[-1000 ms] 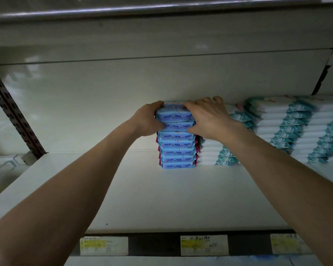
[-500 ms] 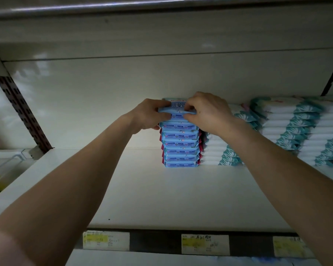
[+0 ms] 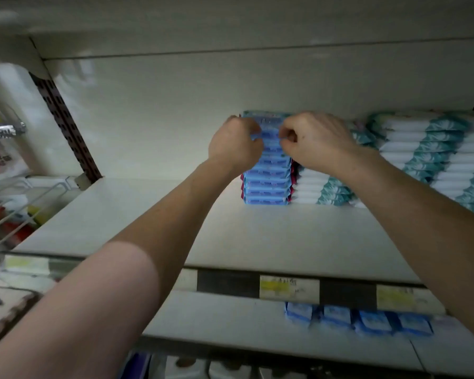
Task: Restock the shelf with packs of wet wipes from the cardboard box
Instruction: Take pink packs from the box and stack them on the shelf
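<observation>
To your left a dark perforated upright runs down the pale back panel. Further left you have a wire rack with blurred goods around it, a pink pack among them. To your right, teal-and-white packs lie in flat stacks side by side. Along the front edge below you sit yellow-and-white price labels on a dark strip, and under them a row of small blue packs, too blurred to read.
</observation>
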`<action>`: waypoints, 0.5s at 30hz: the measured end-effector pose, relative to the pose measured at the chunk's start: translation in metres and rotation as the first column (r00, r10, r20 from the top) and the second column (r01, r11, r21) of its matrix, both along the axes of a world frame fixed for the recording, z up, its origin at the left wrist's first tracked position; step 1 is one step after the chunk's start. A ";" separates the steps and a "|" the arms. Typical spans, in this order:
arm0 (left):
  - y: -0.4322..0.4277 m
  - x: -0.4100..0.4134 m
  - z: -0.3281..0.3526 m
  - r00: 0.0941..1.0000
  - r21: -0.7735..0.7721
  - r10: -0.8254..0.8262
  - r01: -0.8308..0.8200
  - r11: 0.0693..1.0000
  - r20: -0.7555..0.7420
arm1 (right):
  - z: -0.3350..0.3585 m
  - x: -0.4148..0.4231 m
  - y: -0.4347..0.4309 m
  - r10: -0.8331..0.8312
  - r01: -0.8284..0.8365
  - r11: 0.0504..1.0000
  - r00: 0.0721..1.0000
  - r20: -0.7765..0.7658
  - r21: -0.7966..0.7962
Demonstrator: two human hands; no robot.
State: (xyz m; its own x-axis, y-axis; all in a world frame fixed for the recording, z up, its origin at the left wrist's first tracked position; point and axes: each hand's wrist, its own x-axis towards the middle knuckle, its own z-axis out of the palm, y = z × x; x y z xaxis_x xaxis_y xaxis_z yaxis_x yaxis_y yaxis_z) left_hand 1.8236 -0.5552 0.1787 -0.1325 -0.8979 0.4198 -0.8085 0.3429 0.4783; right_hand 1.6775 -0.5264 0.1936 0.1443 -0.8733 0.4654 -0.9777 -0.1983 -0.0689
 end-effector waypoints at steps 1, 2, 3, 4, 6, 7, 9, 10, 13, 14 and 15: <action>0.010 -0.003 -0.006 1.000 0.037 -0.013 0.013 0.999 0.010 | -0.004 0.001 0.008 -0.016 0.015 0.999 1.000 0.016 0.032; 0.019 -0.006 -0.013 0.999 0.080 -0.027 0.025 0.997 0.022 | -0.008 0.001 0.016 -0.035 0.033 0.997 0.999 0.028 0.067; 0.028 -0.008 -0.021 0.999 0.122 -0.041 0.037 0.992 0.028 | -0.014 0.001 0.025 -0.054 0.050 0.993 0.998 0.037 0.103; 0.036 -0.009 -0.028 0.998 0.162 -0.053 0.049 0.986 0.024 | -0.020 0.000 0.036 -0.071 0.064 0.987 0.996 0.044 0.145; 0.053 -0.013 -0.043 0.997 0.230 -0.077 0.077 0.970 -0.010 | -0.032 -0.002 0.057 -0.109 0.093 0.970 0.992 0.061 0.227; 0.061 -0.015 -0.050 0.995 0.258 -0.090 0.095 0.961 -0.031 | -0.037 -0.003 0.068 -0.135 0.110 0.958 0.988 0.080 0.264; 0.077 -0.020 -0.064 0.988 0.302 -0.123 0.145 0.942 -0.088 | -0.047 -0.006 0.088 -0.203 0.148 0.933 0.969 0.140 0.328; 0.086 -0.023 -0.070 0.982 0.319 -0.144 0.176 0.931 -0.122 | -0.051 -0.006 0.100 -0.241 0.169 0.919 0.956 0.169 0.355; 0.107 -0.032 -0.086 0.960 0.365 -0.207 0.264 0.893 -0.189 | -0.062 -0.007 0.133 -0.341 0.228 0.883 0.913 0.225 0.411; 0.114 -0.033 -0.089 0.953 0.377 -0.230 0.290 0.880 -0.196 | -0.064 -0.005 0.144 -0.381 0.255 0.865 0.893 0.238 0.431; 0.121 -0.034 -0.092 0.944 0.390 -0.256 0.319 0.864 -0.206 | -0.067 -0.003 0.156 -0.428 0.289 0.846 0.869 0.249 0.448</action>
State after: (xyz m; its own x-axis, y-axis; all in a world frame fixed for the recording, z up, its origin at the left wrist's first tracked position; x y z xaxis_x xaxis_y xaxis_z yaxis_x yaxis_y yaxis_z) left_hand 1.7900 -0.4346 0.0864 -0.3791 -0.9238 0.0542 -0.6166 0.2959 0.7295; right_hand 1.6743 -0.3705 0.1269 -0.3139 -0.9484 0.0442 -0.8791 0.2727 -0.3910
